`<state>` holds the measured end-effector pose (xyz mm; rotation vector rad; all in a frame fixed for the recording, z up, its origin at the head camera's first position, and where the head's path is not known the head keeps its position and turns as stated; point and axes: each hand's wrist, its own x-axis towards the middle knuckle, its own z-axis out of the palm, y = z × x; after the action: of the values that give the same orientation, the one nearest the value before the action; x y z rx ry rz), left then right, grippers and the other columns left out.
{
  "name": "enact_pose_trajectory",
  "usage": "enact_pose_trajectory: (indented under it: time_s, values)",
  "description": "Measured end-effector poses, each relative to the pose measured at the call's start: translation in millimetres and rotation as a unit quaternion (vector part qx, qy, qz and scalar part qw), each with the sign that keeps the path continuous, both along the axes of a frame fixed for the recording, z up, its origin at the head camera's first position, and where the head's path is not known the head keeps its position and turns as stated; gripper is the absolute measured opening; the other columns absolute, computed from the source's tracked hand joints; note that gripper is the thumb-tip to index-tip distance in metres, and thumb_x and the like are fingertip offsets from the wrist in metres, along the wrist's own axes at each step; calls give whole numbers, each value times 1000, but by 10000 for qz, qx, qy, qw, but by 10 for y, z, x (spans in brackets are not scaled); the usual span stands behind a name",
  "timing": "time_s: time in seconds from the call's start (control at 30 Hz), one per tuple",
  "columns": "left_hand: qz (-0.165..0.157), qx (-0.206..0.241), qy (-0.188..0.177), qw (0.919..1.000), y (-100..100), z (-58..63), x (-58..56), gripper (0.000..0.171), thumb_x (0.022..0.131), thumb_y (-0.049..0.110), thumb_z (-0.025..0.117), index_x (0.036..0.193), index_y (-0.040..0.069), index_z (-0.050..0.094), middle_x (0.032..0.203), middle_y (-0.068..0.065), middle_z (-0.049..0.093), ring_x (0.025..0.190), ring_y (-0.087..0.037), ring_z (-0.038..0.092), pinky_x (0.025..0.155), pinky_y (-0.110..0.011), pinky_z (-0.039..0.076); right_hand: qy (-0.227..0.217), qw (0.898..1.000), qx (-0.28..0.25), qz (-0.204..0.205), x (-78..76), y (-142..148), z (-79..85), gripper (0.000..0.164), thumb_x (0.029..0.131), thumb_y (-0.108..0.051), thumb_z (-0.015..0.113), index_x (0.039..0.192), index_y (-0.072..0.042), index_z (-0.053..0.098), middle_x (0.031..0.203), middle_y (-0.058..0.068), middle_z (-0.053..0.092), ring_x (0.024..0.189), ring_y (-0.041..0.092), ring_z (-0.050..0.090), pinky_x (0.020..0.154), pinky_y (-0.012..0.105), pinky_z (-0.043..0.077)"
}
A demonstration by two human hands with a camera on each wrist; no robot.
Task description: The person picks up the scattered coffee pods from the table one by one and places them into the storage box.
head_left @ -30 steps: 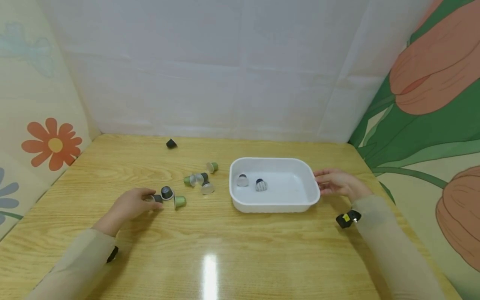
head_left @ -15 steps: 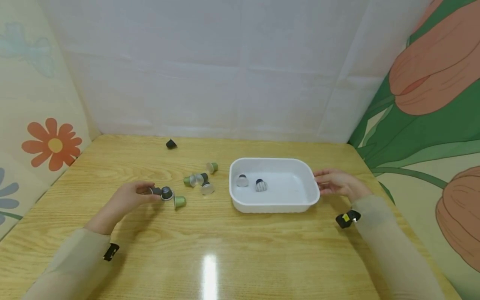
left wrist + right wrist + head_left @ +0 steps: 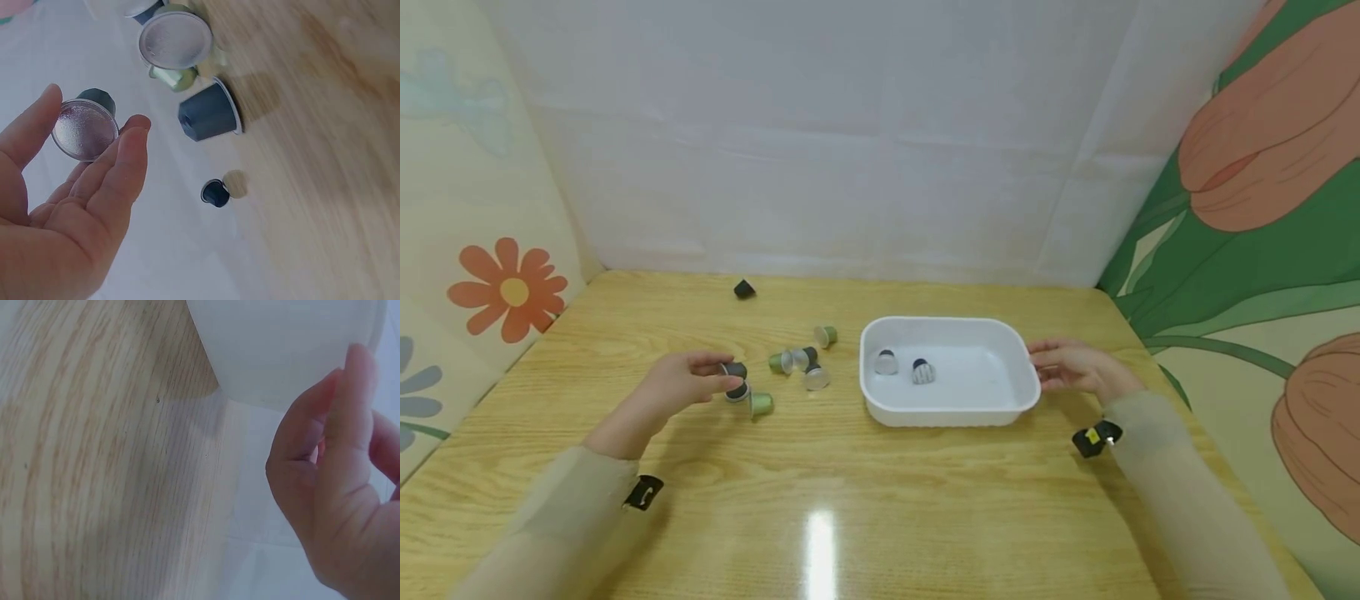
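Observation:
My left hand (image 3: 673, 387) pinches a dark coffee capsule (image 3: 85, 129) between thumb and fingers, its silver lid facing the wrist camera. Another dark capsule (image 3: 739, 392) stands just below the held one, partly covered by it, beside a green capsule (image 3: 762, 404). At the right end of the white plastic tub (image 3: 951, 416), my right hand (image 3: 1084, 367) holds the rim; in the right wrist view its fingers (image 3: 353, 425) are against the tub's wall. Inside the tub lie a dark capsule with a pale lid (image 3: 886, 363) and a capsule with a striped lid (image 3: 922, 372).
Between my left hand and the tub lies a cluster of capsules, including a green one (image 3: 780, 362) and a dark one with a pale lid (image 3: 817, 377). Farther back are another green capsule (image 3: 826, 336) and a lone black capsule (image 3: 744, 289). A white sheet (image 3: 850, 167) hangs behind the table.
My left hand has lifted the dark capsule off the table and moved it right and away, over the neighbouring dark capsule. The right hand and the tub stay in place.

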<state>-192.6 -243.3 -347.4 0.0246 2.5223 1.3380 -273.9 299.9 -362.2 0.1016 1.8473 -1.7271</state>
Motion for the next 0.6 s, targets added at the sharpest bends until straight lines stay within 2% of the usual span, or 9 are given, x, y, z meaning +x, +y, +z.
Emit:
enact_pose_trajectory:
  time_s: [0.13, 0.4, 0.6]
  values:
    - [-47, 113, 15, 9999, 81, 30, -6, 71, 94, 34, 66, 144, -7, 38, 138, -28, 48, 121, -38, 52, 94, -46, 50, 44, 10000, 12, 71, 0, 0, -1, 21, 100, -1, 48, 121, 0, 46, 91, 3, 61, 81, 14, 60, 70, 25, 57]
    - [-188, 266, -24, 9995, 256, 26, -38, 67, 93, 29, 69, 142, -8, 41, 127, -22, 59, 107, -27, 59, 90, -45, 51, 10, 10000, -20, 64, -12, 8, -11, 38, 100, -1, 48, 135, 5, 35, 92, 3, 62, 81, 14, 61, 69, 25, 57]
    - [-245, 294, -159, 9991, 352, 33, -57, 67, 93, 31, 68, 143, -5, 41, 136, -25, 52, 116, -33, 55, 94, -47, 49, 12, 10000, -25, 48, -13, 12, -8, 36, 100, -1, 47, 134, 4, 37, 91, 3, 62, 81, 14, 61, 69, 25, 57]
